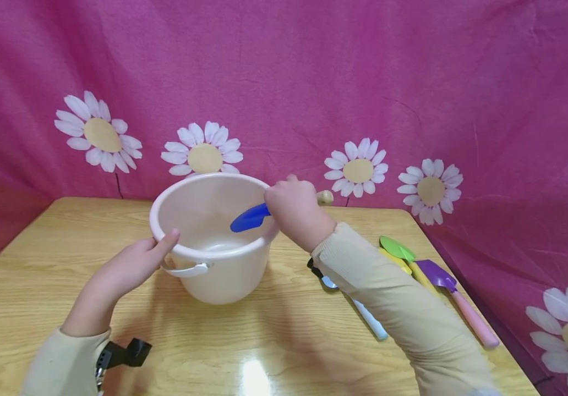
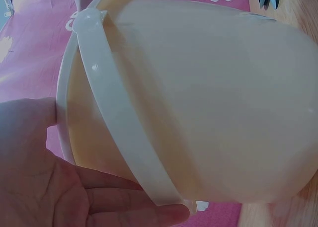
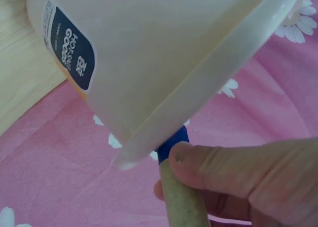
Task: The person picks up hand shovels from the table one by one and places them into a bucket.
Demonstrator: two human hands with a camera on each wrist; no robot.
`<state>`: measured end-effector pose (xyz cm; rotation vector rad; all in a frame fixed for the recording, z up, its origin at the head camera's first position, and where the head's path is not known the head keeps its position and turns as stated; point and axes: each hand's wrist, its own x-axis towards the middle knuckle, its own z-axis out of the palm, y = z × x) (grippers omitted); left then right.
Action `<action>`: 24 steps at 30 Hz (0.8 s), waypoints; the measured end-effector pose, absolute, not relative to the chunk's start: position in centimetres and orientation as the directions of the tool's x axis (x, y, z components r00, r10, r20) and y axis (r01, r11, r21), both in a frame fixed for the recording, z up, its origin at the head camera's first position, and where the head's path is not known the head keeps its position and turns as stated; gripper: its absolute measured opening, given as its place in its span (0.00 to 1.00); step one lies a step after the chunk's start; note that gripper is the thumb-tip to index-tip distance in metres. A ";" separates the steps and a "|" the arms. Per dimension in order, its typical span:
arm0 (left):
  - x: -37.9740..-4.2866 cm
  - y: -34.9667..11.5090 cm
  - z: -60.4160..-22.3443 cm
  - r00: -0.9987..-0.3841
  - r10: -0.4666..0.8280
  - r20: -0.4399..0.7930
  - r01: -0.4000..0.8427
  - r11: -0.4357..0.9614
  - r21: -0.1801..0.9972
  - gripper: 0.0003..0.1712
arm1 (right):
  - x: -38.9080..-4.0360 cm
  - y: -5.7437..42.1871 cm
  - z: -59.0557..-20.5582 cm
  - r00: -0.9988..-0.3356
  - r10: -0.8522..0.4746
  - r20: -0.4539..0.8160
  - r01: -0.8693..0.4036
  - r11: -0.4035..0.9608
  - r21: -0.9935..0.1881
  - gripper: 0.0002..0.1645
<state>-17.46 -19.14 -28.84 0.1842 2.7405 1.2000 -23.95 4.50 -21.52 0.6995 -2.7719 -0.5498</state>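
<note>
A pale plastic bucket (image 1: 227, 275) stands upright on the table, its white handle (image 2: 121, 108) hanging down on the outside. At its left rim my left hand (image 1: 127, 267) grips the edge, thumb over the rim and fingers against the outside near the handle. My right hand (image 1: 299, 212) holds a small garden trowel (image 1: 250, 219) by its wooden handle (image 3: 183, 202), thumb pressing close to the blue neck. The blue blade reaches over the right rim into the bucket's mouth, pointing left and down, above the bottom.
Right of the bucket lie a purple trowel (image 1: 437, 274) with a pink handle, a green trowel (image 1: 397, 247) with a yellow handle, a yellow tool and a light-blue handle (image 1: 370, 320), partly behind the right sleeve. A pink flowered cloth (image 1: 284, 82) hangs behind the wooden table (image 1: 214, 346).
</note>
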 end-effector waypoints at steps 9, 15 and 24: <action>-17.3 -19.2 -28.9 -0.984 0.161 -0.072 0.056 0.671 0.740 0.41 | -24.6 2.0 -21.9 -0.858 -0.510 0.065 -0.421 0.770 0.480 0.12; -17.2 -19.5 -29.3 -0.986 0.150 -0.077 0.044 0.671 0.740 0.41 | -25.1 0.8 -22.9 -0.844 -0.535 0.030 -0.459 0.750 0.475 0.11; -17.4 -19.2 -29.2 -0.985 0.162 -0.059 0.063 0.658 0.750 0.40 | -25.5 0.0 -24.2 -0.841 -0.541 0.015 -0.466 0.738 0.488 0.11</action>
